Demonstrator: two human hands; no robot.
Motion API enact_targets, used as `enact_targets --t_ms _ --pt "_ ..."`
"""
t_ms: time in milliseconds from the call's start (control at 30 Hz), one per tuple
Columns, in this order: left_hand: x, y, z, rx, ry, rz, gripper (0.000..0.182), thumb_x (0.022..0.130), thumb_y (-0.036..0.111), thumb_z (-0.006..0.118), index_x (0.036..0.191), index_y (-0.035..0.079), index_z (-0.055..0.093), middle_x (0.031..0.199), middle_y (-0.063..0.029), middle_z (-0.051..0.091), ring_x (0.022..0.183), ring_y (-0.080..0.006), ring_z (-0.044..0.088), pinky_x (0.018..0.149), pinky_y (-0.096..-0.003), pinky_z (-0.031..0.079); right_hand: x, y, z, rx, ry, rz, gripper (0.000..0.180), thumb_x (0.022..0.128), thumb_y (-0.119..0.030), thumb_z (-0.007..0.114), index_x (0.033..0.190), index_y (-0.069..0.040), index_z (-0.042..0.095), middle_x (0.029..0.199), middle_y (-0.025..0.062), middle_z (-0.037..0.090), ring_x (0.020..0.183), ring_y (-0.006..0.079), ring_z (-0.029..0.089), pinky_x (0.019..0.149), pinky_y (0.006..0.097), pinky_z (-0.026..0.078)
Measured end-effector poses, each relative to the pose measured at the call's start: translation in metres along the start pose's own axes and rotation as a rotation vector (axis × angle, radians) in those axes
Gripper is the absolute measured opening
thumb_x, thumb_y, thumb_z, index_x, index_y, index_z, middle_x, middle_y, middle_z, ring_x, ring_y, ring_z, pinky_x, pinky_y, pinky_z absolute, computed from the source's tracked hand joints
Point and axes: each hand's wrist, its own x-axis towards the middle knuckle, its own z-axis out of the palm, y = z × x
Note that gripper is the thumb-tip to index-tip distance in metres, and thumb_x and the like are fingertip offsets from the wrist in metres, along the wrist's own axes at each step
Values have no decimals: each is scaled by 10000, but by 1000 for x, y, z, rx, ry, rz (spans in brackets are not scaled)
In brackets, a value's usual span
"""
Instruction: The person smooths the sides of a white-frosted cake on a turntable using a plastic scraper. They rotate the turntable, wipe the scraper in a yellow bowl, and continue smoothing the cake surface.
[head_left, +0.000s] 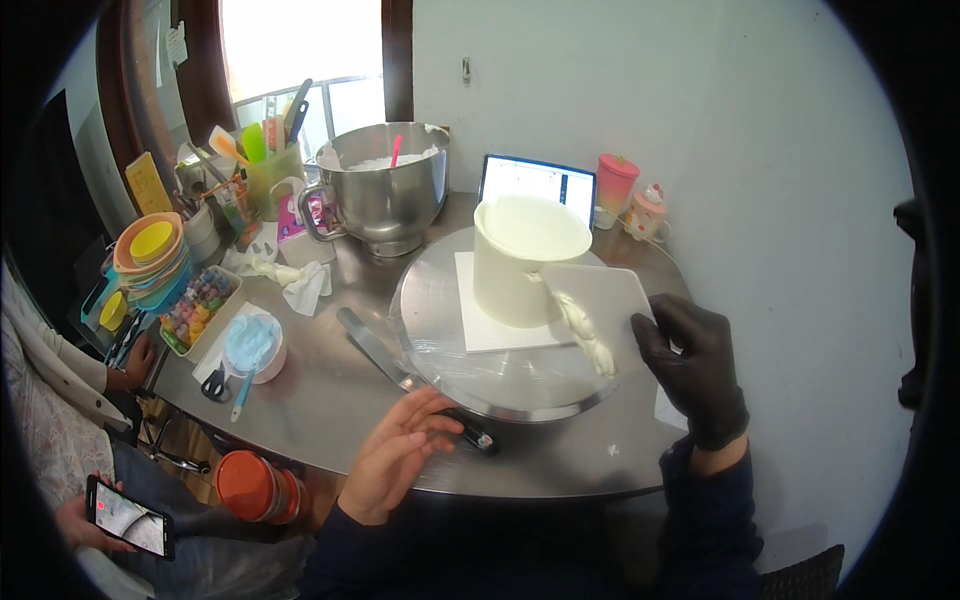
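On a metal cake turntable (427, 300) stands a tall cylindrical cake (506, 281) coated in pale cream, set on a square white cake board (476, 337). In a black glove, my right hand (694, 367) grips a translucent cake scraper (604, 296). A ridge of cream (581, 330) clings to the scraper's face, and its far edge appears to meet the cake's side. My bare left hand (401, 450) is at the turntable's front rim with fingers apart, over a palette knife (375, 349); whether it touches the rim or knife is hard to tell.
A steel mixing bowl (382, 202) of white cream stands behind. To the left are a tub of blue cream (255, 345), scissors (215, 385), a tray of colour bottles (199, 307) and stacked bowls (154, 259). A lit screen (536, 180) stands behind the cake. Another person holds a phone (129, 517).
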Motion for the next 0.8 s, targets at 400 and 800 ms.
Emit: enact_targets --t_ms 400,800 --pt "1 -1 1 -31 3 -6 587 886 106 530 1428 -12 340 1355 -170 463 1173 -276 510 951 -379 418 -4 3 5 36 22 -18 74 839 -30 667 864 29 629 701 114 575 513 167 463 504 298 393" --pt "-1 0 2 -38 9 -10 589 887 109 532 1428 -17 336 1348 -173 458 1174 -281 506 952 -381 417 -7 7 -2 -22 15 4 81 841 -32 666 864 32 621 688 113 564 501 153 437 493 292 378"
